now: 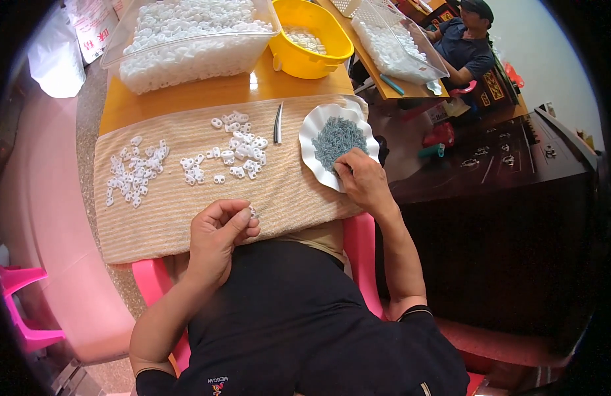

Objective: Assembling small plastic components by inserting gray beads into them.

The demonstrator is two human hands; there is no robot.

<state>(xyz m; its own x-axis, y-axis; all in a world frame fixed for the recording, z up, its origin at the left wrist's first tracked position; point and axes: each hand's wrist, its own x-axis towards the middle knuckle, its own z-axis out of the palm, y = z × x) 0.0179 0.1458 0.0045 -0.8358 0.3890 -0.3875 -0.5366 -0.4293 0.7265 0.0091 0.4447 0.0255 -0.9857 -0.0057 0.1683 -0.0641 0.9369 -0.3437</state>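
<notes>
White piece [254, 212] in left hand [219, 232], grey-blue bits [337, 137] in dish [308, 132]

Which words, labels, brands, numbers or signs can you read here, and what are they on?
White plastic sack with red print: large characters, wording withheld.
Black short-sleeved cloth shirt: small pale lettering beside a red mark, wording withheld.
Small pale cardboard box, upper right: print too small to read surely.

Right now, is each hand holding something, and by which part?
Left hand pinches a white piece; gripped part hidden. Right hand is at the grey bits; can't tell if it holds any.
</notes>
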